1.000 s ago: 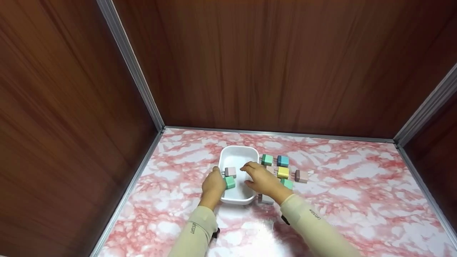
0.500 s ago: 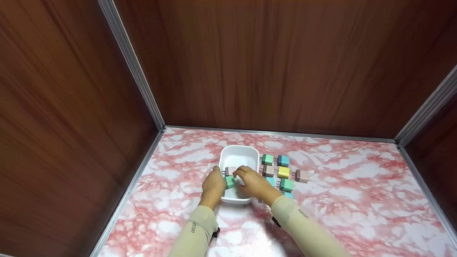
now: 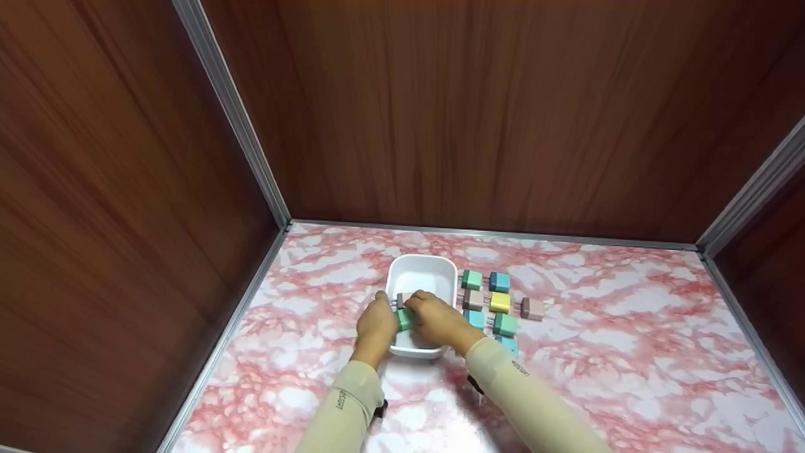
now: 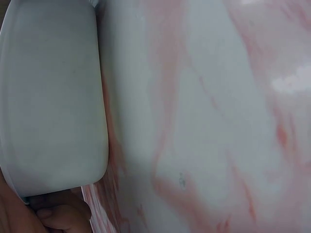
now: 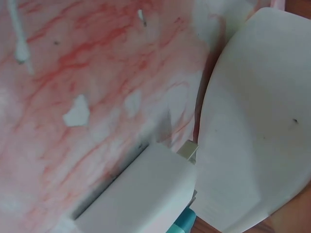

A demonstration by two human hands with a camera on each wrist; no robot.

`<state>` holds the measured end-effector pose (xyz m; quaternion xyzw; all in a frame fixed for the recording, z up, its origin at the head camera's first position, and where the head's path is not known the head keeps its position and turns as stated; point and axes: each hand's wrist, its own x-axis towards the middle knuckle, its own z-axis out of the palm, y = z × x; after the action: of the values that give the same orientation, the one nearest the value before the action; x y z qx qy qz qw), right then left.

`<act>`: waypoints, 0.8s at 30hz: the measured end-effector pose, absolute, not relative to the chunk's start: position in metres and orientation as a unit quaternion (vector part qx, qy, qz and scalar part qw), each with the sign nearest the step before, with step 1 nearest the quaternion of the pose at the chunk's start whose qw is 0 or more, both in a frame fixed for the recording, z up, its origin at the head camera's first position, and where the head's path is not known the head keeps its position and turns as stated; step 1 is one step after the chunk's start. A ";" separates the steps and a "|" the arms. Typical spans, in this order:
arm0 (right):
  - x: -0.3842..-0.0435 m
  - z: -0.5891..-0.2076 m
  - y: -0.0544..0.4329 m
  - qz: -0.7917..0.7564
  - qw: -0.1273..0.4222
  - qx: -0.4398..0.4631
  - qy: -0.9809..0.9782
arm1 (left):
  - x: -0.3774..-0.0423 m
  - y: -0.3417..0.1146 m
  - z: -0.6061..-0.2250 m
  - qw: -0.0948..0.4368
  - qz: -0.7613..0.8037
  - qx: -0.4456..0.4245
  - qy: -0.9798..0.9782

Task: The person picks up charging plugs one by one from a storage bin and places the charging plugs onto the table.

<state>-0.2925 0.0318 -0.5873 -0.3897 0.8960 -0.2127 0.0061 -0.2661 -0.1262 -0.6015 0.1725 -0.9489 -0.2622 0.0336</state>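
Observation:
My left hand grips the left side of a white plastic bin; curled fingers show under its rim in the left wrist view. My right hand reaches into the bin from the right. Its fingers close on a green plug-in charger in the bin, though the thumb is hidden. Behind that lies a pale pink charger, partly covered by the right fingertips. The right wrist view shows only the bin's outer wall and a sliver of hand.
Right of the bin, several chargers lie with prongs toward it: green, blue, yellow, pink and teal among them. A white charger sits close to the bin wall. Wood-grain panels enclose the marbled table.
My right hand has moved left and down across the bin onto the green charger, uncovering chargers on the table. The left hand has stayed on the bin's side.

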 end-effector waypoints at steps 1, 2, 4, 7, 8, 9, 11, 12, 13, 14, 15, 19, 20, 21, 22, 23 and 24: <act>-0.293 -0.587 0.031 -0.211 0.007 -0.390 0.896 | -0.266 -0.126 -0.601 0.035 -0.261 0.172 -0.949; -0.293 -0.587 0.030 -0.210 0.008 -0.389 0.897 | -0.266 -0.126 -0.601 0.036 -0.260 0.172 -0.949; -0.294 -0.587 0.029 -0.206 0.007 -0.389 0.898 | -0.266 -0.126 -0.600 0.034 -0.259 0.173 -0.949; -0.295 -0.587 0.027 -0.197 0.006 -0.390 0.899 | -0.266 -0.126 -0.600 0.031 -0.264 0.175 -0.948; -0.295 -0.587 0.027 -0.194 0.006 -0.390 0.900 | -0.266 -0.126 -0.600 0.030 -0.266 0.175 -0.948; -0.296 -0.587 0.026 -0.190 0.007 -0.389 0.901 | -0.266 -0.126 -0.600 0.030 -0.268 0.175 -0.947; -0.296 -0.587 0.025 -0.186 0.008 -0.387 0.903 | -0.265 -0.126 -0.599 0.029 -0.269 0.173 -0.947; -0.295 -0.587 0.024 -0.185 0.008 -0.387 0.903 | -0.265 -0.126 -0.599 0.028 -0.270 0.172 -0.947; -0.295 -0.587 0.023 -0.183 0.006 -0.388 0.903 | -0.265 -0.126 -0.599 0.028 -0.269 0.172 -0.947; -0.295 -0.587 0.023 -0.183 0.003 -0.390 0.903 | -0.264 -0.126 -0.599 0.029 -0.269 0.172 -0.947; -0.295 -0.587 0.022 -0.183 0.001 -0.392 0.901 | -0.265 -0.126 -0.599 0.029 -0.269 0.173 -0.947; -0.295 -0.590 0.019 -0.178 -0.012 -0.411 0.894 | -0.265 -0.126 -0.600 0.030 -0.268 0.175 -0.947; -0.294 -0.591 0.018 -0.177 -0.016 -0.415 0.892 | -0.266 -0.126 -0.600 0.031 -0.269 0.175 -0.947; -0.295 -0.592 0.017 -0.175 -0.021 -0.418 0.891 | -0.266 -0.126 -0.601 0.032 -0.269 0.173 -0.947; -0.294 -0.593 0.017 -0.173 -0.027 -0.420 0.891 | -0.266 -0.127 -0.601 0.034 -0.270 0.172 -0.947; -0.294 -0.595 0.016 -0.171 -0.032 -0.419 0.891 | -0.266 -0.126 -0.601 0.034 -0.270 0.171 -0.947; -0.294 -0.596 0.015 -0.170 -0.036 -0.419 0.891 | -0.265 -0.126 -0.602 0.034 -0.270 0.170 -0.947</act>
<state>-0.2941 0.0154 -0.5959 -0.4185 0.8915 -0.1696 -0.0364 -0.2654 -0.1265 -0.6018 0.1703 -0.9469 -0.2704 0.0345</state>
